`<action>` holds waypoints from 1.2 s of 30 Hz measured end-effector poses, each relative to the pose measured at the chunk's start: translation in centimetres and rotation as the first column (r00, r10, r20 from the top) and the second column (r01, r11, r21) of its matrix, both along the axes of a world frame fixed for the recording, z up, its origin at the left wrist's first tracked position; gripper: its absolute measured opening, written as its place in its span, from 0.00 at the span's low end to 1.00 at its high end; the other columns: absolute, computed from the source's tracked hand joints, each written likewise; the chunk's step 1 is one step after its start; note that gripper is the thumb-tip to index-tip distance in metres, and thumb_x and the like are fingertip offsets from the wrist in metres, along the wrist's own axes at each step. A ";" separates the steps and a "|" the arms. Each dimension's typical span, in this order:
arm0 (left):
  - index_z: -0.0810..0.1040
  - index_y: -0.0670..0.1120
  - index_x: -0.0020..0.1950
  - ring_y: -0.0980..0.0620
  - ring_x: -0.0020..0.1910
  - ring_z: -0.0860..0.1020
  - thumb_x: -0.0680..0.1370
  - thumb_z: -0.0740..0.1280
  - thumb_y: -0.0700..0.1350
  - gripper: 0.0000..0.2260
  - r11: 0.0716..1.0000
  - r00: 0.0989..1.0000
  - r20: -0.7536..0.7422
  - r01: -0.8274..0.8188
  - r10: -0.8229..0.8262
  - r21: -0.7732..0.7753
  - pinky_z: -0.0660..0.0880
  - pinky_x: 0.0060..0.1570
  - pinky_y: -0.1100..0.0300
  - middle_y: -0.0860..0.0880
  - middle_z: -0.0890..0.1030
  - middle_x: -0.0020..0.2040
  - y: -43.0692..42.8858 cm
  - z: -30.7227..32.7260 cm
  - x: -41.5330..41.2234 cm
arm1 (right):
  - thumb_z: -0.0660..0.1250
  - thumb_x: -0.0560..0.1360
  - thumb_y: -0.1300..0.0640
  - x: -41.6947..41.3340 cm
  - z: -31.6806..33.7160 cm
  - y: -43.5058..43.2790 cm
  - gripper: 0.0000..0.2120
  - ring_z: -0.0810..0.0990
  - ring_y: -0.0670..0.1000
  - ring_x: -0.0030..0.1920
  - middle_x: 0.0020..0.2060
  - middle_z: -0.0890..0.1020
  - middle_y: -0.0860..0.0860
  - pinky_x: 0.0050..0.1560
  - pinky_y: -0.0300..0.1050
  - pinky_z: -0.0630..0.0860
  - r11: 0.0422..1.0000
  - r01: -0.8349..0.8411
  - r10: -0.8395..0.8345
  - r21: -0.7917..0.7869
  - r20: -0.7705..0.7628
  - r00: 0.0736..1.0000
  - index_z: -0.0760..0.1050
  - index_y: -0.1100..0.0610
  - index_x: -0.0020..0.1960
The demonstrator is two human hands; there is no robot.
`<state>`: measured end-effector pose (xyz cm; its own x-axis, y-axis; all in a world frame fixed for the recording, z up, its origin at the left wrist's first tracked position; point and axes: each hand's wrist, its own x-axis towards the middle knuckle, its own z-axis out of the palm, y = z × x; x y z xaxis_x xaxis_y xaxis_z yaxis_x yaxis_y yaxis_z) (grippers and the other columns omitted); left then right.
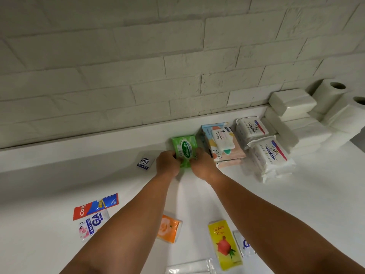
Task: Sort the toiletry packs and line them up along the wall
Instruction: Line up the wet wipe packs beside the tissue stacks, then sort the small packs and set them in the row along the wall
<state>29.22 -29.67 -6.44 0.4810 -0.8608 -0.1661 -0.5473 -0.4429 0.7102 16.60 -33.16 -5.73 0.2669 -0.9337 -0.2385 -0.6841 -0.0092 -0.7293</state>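
Note:
A green Sanicare wipes pack (184, 147) lies against the raised ledge below the brick wall. My left hand (167, 164) grips its near left corner and my right hand (201, 165) grips its near right corner. To its right sit a pastel patterned pack (221, 144), two white Dove packs (269, 155) and white tissue packs (290, 103). Loose on the counter lie a small blue sachet (143, 164), a red toothpaste box (94, 206), a white and blue sachet (92, 224), an orange pack (169, 228) and a yellow rose pack (224, 244).
Two toilet rolls (333, 95) stand at the far right by the wall. A clear plastic pack (189, 267) shows at the bottom edge. Another white and blue sachet (244, 245) peeks out beside my right forearm. The white counter (59, 180) stretches left.

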 end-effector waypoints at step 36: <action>0.66 0.52 0.74 0.41 0.79 0.53 0.83 0.53 0.59 0.22 0.954 0.870 0.420 0.162 -0.260 0.254 0.52 0.72 0.33 0.48 0.60 0.79 19.9 -2.0 11.9 | 0.61 0.80 0.52 6.0 -3.6 13.6 0.27 0.53 0.55 0.79 0.78 0.59 0.51 0.77 0.52 0.50 0.737 -0.631 0.567 -0.242 -0.288 0.772 0.62 0.55 0.77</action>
<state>41.08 -9.80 -8.42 0.3559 -0.9205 -0.1612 -0.8790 -0.3883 0.2766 22.64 -19.60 -9.28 0.7776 -0.6247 -0.0721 -0.5771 -0.6634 -0.4763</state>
